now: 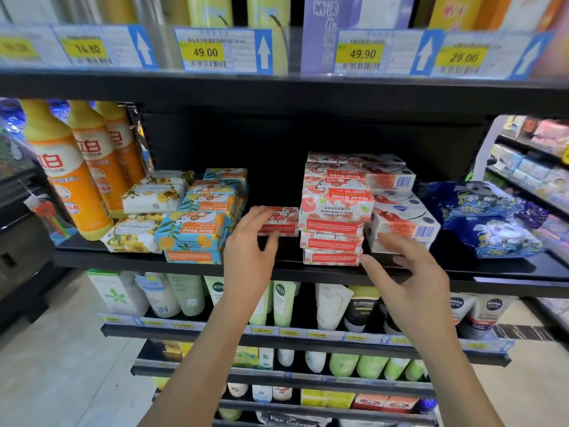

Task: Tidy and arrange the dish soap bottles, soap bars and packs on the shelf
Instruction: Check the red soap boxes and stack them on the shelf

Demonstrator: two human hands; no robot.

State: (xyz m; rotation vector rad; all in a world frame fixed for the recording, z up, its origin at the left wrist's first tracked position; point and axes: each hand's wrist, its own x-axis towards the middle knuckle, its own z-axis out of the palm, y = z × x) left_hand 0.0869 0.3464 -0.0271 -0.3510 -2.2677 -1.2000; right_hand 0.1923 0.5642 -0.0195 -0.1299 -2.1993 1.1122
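Observation:
On the black shelf (184,266), my left hand (246,241) grips a single red goat soap bar (281,220) lying between two stacks. To its right stands a stack of red goat soap bars (334,208). My right hand (406,272) hovers with loosely spread fingers at the front of that stack and the white-red soap boxes (403,226), holding nothing. Blue-orange goat soap bars (197,232) and white floral soap bars (147,198) are piled at the left. Orange dish soap bottles (70,167) stand at the far left. Blue patterned packs (486,217) lie at the right.
An upper shelf with price tags (215,52) hangs close overhead. Lower shelves carry tubes and bottles (332,306). Another aisle's shelving (529,167) is at the right, and a tiled floor (61,349) at the lower left.

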